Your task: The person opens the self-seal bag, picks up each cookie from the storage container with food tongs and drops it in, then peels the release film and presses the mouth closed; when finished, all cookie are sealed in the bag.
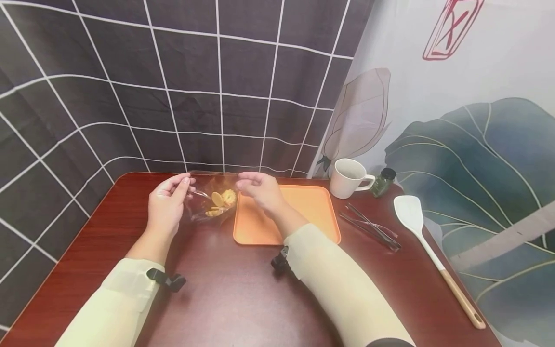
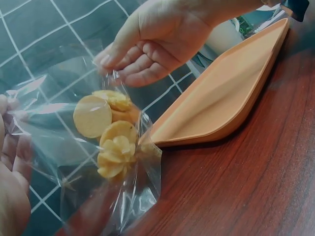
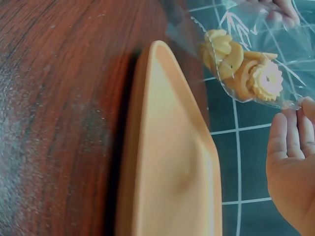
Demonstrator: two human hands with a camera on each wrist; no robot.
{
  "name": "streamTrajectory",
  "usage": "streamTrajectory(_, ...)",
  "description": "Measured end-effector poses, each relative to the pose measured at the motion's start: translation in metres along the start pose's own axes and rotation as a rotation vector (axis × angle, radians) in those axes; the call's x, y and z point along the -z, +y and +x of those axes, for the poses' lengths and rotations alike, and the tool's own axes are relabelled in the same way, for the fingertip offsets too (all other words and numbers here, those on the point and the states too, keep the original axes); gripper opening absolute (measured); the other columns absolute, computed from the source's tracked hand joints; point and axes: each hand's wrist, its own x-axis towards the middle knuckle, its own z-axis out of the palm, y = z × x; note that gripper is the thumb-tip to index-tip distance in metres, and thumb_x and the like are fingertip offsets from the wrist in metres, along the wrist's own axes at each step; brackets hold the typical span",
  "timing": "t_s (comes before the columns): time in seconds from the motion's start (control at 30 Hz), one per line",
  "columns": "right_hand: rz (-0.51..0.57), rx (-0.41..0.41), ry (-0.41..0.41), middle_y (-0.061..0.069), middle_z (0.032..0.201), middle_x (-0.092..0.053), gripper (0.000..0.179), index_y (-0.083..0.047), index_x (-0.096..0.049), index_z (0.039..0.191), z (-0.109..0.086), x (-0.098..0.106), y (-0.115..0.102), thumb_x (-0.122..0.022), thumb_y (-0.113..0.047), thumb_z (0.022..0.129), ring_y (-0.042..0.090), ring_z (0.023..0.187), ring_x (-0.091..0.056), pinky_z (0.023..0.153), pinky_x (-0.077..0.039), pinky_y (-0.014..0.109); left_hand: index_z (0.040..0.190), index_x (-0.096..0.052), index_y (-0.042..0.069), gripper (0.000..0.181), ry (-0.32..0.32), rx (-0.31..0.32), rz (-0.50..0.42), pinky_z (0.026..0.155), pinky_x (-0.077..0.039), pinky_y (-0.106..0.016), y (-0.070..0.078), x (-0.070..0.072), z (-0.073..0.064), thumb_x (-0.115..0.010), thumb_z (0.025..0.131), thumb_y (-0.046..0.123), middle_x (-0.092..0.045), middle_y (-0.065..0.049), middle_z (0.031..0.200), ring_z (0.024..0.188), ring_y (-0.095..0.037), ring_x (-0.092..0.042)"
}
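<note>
Between both hands hangs a clear plastic bag [image 1: 201, 202] with several yellow cookies [image 1: 223, 198] gathered in it. My left hand [image 1: 166, 200] pinches the bag's left side between thumb and fingers. On the opposite side my right hand [image 1: 262, 190] pinches the bag's edge, its forearm reaching over an orange tray [image 1: 310, 207]. In the left wrist view the cookies [image 2: 113, 132] show as round and flower-shaped pieces, and the right hand [image 2: 157, 39] grips the film above them. The right wrist view shows the bag beyond the tray's corner [image 3: 172, 147].
Right of the tray stand a white mug [image 1: 348, 178] and a small dark-capped jar [image 1: 383, 182]. Dark tongs [image 1: 370, 225] lie in front of them. A white spatula [image 1: 427, 246] with a wooden handle lies along the table's right edge. A gridded curtain [image 1: 243, 86] hangs behind.
</note>
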Motion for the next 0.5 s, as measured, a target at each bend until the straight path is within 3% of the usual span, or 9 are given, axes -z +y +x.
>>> streamTrajectory(0.07, -0.016, 0.010, -0.004, 0.027, 0.120, -0.076, 0.034, 0.003, -0.070, 0.131, 0.000, 0.001, -0.003, -0.073, -0.001, 0.098, 0.013, 0.092, -0.077, 0.098, -0.064, 0.042, 0.121, -0.077, 0.000, 0.023, 0.002, -0.008, -0.015, 0.069, -0.060, -0.015, 0.001, 0.001, 0.000, -0.074, 0.101, 0.010, -0.081, 0.009, 0.090, 0.075, -0.004, -0.074)
streamTrajectory(0.2, -0.046, 0.025, 0.010, 0.025, 0.119, -0.078, 0.035, 0.003, -0.071, 0.131, -0.001, 0.001, -0.012, -0.075, -0.003, 0.097, 0.016, 0.093, -0.078, 0.093, -0.065, 0.036, 0.115, -0.081, 0.008, 0.017, 0.006, -0.019, -0.025, 0.071, -0.062, -0.018, 0.001, 0.003, 0.001, -0.075, 0.100, 0.011, -0.082, 0.008, 0.090, 0.076, -0.005, -0.076)
streamTrajectory(0.5, -0.027, 0.042, 0.030, 0.024, 0.114, -0.079, 0.033, 0.003, -0.073, 0.127, 0.001, 0.002, -0.025, -0.077, -0.003, 0.096, 0.009, 0.088, -0.077, 0.093, -0.065, 0.035, 0.120, -0.078, 0.003, 0.021, 0.004, -0.002, -0.033, 0.072, -0.062, -0.019, 0.004, 0.005, 0.002, -0.074, 0.101, 0.009, -0.083, 0.009, 0.092, 0.081, -0.005, -0.078)
